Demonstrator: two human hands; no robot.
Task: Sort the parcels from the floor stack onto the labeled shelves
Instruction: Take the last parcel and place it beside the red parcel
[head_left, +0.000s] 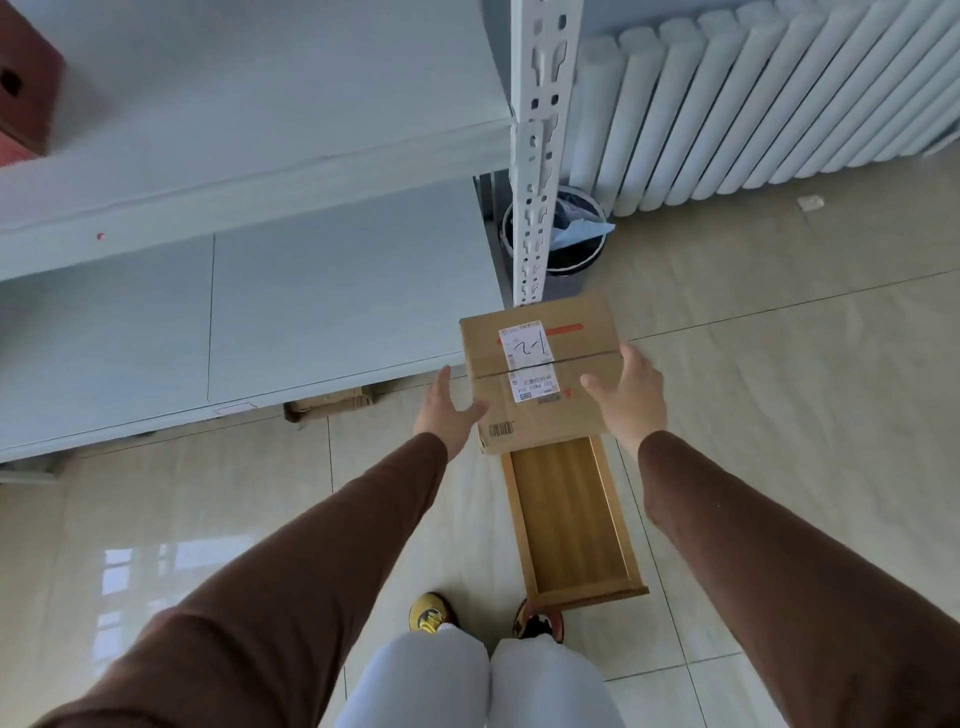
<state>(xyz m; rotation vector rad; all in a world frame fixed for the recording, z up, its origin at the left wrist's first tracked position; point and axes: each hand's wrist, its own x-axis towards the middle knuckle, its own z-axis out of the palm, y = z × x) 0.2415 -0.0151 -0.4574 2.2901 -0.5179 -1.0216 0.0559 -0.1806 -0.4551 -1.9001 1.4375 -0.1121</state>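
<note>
we see a cardboard parcel (543, 374) between our two hands, at the right end of the white shelves (249, 291). it sits on the far end of a long wooden tray (571, 525) that lies on the tiled floor (779, 415). the parcel's top carries a white label (530, 361) with "1-2" handwritten on it, an orange strip beside the label, and a tape seam across the middle.

left hand (449, 413): fingers straight and spread, thumb touching the parcel's near left corner; the palm faces the left side of the box. right hand (631, 392): fingers straight, lying along the parcel's right edge, thumb over the top face. neither hand is curled round the box; both are flat and apart, one on each side. whether the parcel is lifted off the tray we cannot tell.

both arms are in brown sleeves. two shoes (431, 613) stand near the tray's near end.

behind the slotted shelf post (535, 156) stands a grey bin (576, 244) with paper inside. a white radiator (779, 98) runs along the far right wall. a flattened piece of cardboard (327, 402) lies under the lowest shelf. a red-brown box (26, 78) sits on the upper shelf, far left.
</note>
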